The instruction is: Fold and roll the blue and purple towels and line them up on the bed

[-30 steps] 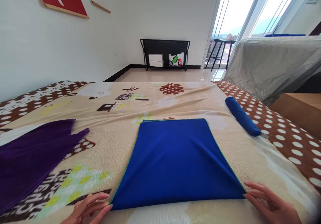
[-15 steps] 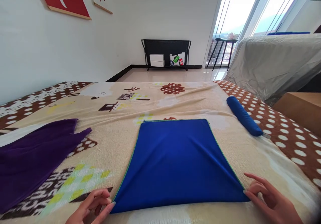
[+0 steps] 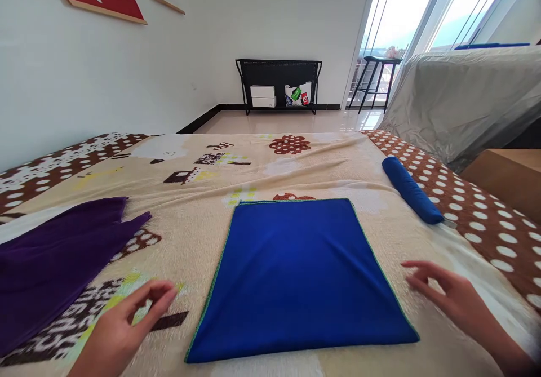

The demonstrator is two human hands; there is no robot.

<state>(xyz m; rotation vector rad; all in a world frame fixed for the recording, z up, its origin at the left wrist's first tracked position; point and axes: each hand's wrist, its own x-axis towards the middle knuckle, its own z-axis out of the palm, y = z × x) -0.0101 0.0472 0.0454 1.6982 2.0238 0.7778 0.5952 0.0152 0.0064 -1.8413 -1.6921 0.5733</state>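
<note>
A blue cloth [image 3: 300,275] with green stitched edges lies spread nearly flat on the patterned blanket [image 3: 190,242], with soft creases across it. My left hand [image 3: 135,315] hovers left of the cloth's near-left part, apart from it. Its thumb and fingertips are pinched together with nothing visible between them. To the right of the cloth, my right hand [image 3: 443,292] is in the air near its right edge, index finger stretched and thumb apart, holding nothing. Both near corners of the cloth are uncovered.
On the left lies a crumpled purple cloth [image 3: 63,258]. A rolled blue bundle [image 3: 412,191] rests toward the right side of the bed. Beyond the bed are a black rack [image 3: 279,72], a stool [image 3: 376,81], a plastic-covered piece of furniture [image 3: 469,95] and a cardboard box [image 3: 502,180].
Both hands have let go of the near corners of the blue cloth. They have lifted and moved a little away from me, the left one also outward. The cloth stays in place.
</note>
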